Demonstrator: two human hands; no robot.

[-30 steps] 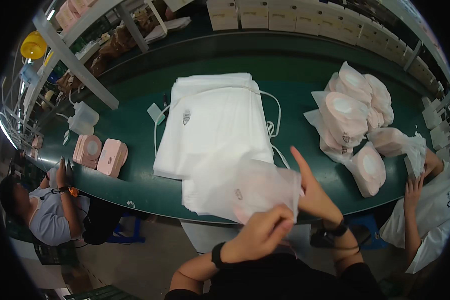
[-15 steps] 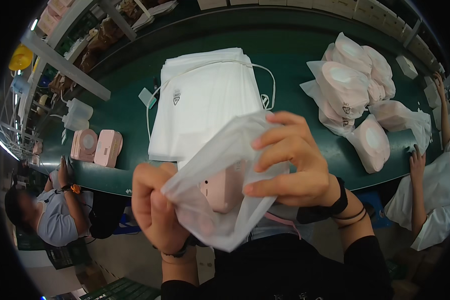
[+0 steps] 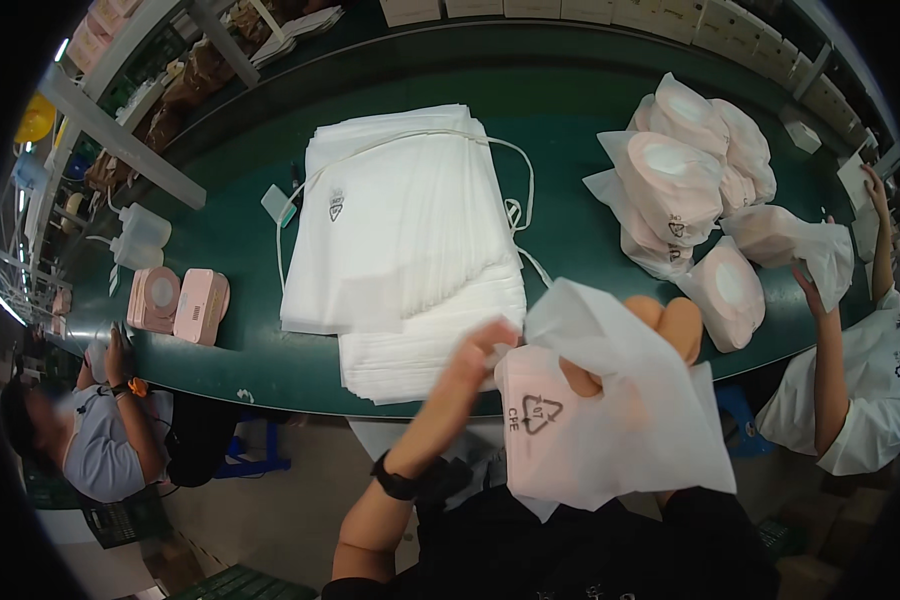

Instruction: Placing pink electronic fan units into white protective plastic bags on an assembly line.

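A frosted plastic bag (image 3: 635, 440) with a pink box-shaped device (image 3: 530, 425) inside hangs in front of my body. My right hand (image 3: 660, 325) grips it from above, its thumb and part of the fingers showing dimly through the film. A dark recycling mark is printed over the device's left side. Close by the bag's upper left edge, my left hand (image 3: 460, 375) is blurred, its fingers stretched out; whether they touch the film is hard to see. Flat white bags (image 3: 400, 230) lie stacked on the table, a white cord (image 3: 440, 133) looped across them.
Bagged pink devices (image 3: 675, 175) are heaped on the right of the green table (image 3: 560, 150). Two bare pink devices (image 3: 202, 305) and a clear bottle (image 3: 140, 237) stand left. A co-worker's hand (image 3: 810, 290) at right touches a bagged device; another person sits at left.
The bagged device has moved right and turned so its printed side shows. My left hand has come off the bag's mouth. My right hand has shifted right with the bag.
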